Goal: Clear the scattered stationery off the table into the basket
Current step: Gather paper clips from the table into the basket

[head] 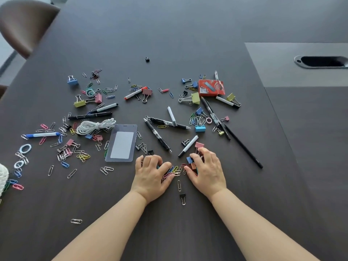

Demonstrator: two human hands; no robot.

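Stationery lies scattered over a dark wooden table (188, 34): coloured paper clips, binder clips, pens and markers. My left hand (151, 174) and my right hand (206, 171) rest on the table near its front, fingers curled, facing each other. Between them is a small heap of coloured paper clips (175, 171). My left fingers curl round one side of the heap. My right fingers curl over a blue binder clip (189, 159) and pink ones beside it. A white woven object (2, 176), cut off at the left edge, may be the basket.
A clear badge holder (122, 143), a white cord bundle (96, 126), a red box (211, 87), black pens (160, 136) and a long black pencil (243, 146) lie farther out. A chair (24, 23) stands at far left, a cable slot (322, 62) at far right.
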